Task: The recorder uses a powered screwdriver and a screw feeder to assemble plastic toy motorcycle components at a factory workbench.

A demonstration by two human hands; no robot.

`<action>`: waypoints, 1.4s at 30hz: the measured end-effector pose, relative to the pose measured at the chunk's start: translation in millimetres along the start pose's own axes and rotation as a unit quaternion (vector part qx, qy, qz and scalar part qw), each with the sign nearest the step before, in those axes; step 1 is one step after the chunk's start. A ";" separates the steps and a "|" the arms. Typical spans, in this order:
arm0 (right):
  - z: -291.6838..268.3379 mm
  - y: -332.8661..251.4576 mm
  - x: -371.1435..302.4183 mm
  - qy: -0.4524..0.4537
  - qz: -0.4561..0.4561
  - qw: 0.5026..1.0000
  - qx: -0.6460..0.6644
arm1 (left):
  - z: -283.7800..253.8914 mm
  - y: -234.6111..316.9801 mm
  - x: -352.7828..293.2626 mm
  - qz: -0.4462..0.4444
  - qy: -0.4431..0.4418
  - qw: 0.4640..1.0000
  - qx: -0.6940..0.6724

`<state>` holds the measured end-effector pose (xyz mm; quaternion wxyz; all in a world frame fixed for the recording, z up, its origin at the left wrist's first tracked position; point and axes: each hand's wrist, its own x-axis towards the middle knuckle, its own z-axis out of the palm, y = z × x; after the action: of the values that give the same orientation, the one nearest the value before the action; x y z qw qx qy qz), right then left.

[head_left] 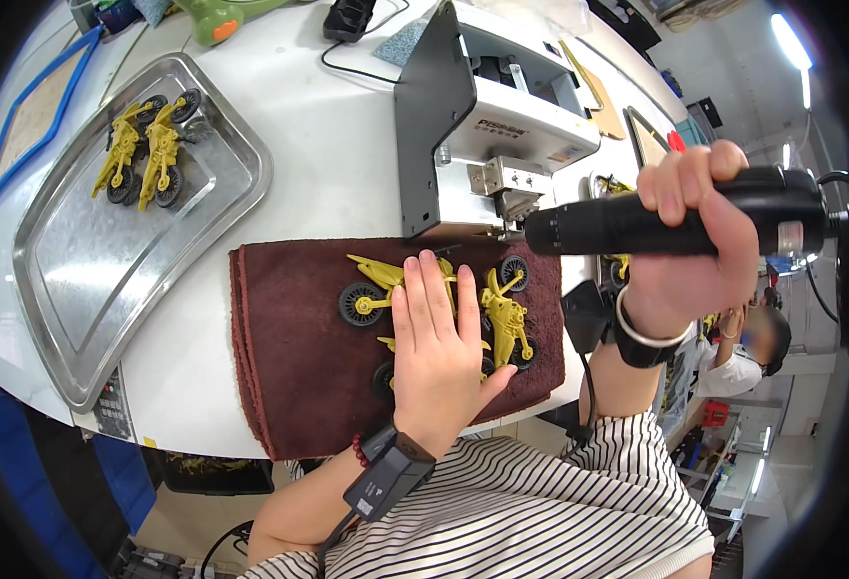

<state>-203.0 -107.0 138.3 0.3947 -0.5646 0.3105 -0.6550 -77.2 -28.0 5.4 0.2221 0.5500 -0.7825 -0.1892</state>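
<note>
My right hand [702, 207] is wrapped round a black electric screwdriver [598, 224], held level. Its front end is close to the metal outlet block [513, 181] of the screw feeder [516, 121]; whether the two touch I cannot tell. My left hand [436, 352] lies flat, fingers stretched out, over yellow toy motorcycles with black wheels. One toy motorcycle [376, 273] shows partly under its fingers. Another toy motorcycle [508, 320] lies just right of the hand. The palm hides more yellow parts and wheels. Beneath them is a folded dark brown towel [294, 357].
At left, a metal tray [48, 280] holds two more yellow motorcycles [161, 150]. A blue-rimmed frame [43, 106] lies beyond it. A black device with a cable [349, 19] sits at the back. Another person [738, 357] is at the far right. A dark bin [217, 475] stands below the table edge.
</note>
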 end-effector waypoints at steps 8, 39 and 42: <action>45.3 4.1 -16.5 -0.092 0.039 0.993 0.066 | -1.3 2.3 -1.3 0.000 -0.032 0.999 0.023; 81.9 63.7 -38.3 -0.039 -0.024 0.999 -0.003 | 23.3 -0.4 -8.0 -0.001 -0.006 0.997 -0.075; 31.2 9.5 -43.2 -0.099 -0.079 0.985 0.120 | 9.5 18.6 -0.2 -0.011 -0.045 0.990 0.133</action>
<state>-168.5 -73.0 114.2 0.4355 -0.5981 0.1433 -0.6574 -96.9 -21.3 7.6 0.1095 0.5740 -0.8040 -0.1103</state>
